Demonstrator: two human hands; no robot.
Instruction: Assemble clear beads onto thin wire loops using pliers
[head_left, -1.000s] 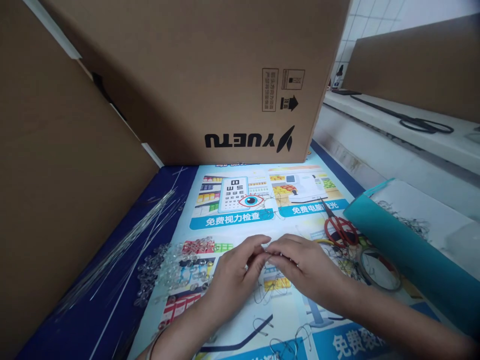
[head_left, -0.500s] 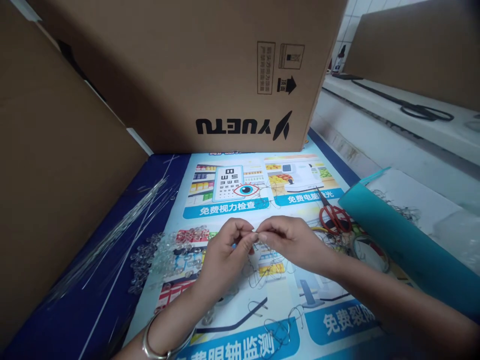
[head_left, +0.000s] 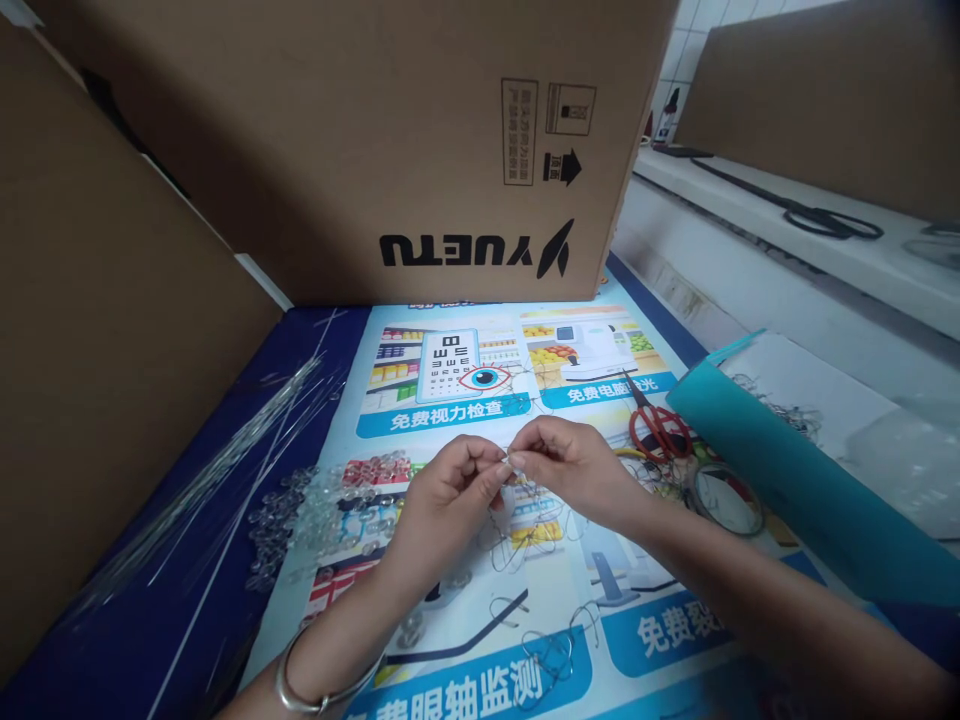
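My left hand (head_left: 448, 497) and my right hand (head_left: 571, 465) meet fingertip to fingertip above a printed poster (head_left: 480, 600). Between the pinched fingers sits a small clear bead (head_left: 510, 463) with a thin wire; which hand grips which part I cannot tell. A silver bangle (head_left: 300, 690) circles my left wrist. Left of my left hand lies a heap of clear beads (head_left: 322, 510). Bent thin wire hooks (head_left: 540, 650) are scattered on the poster below my hands.
A large cardboard box (head_left: 360, 150) stands at the back, another cardboard wall (head_left: 97, 330) at the left. Clear thin rods (head_left: 217, 470) lie on the blue cloth. Red scissors (head_left: 656, 425), a tape roll (head_left: 724, 497) and a teal sheet (head_left: 795, 490) lie at the right.
My hands have lifted off the poster and moved slightly away from me, fingertips still pinched together. The view has tilted down, so my left wrist bangle now shows.
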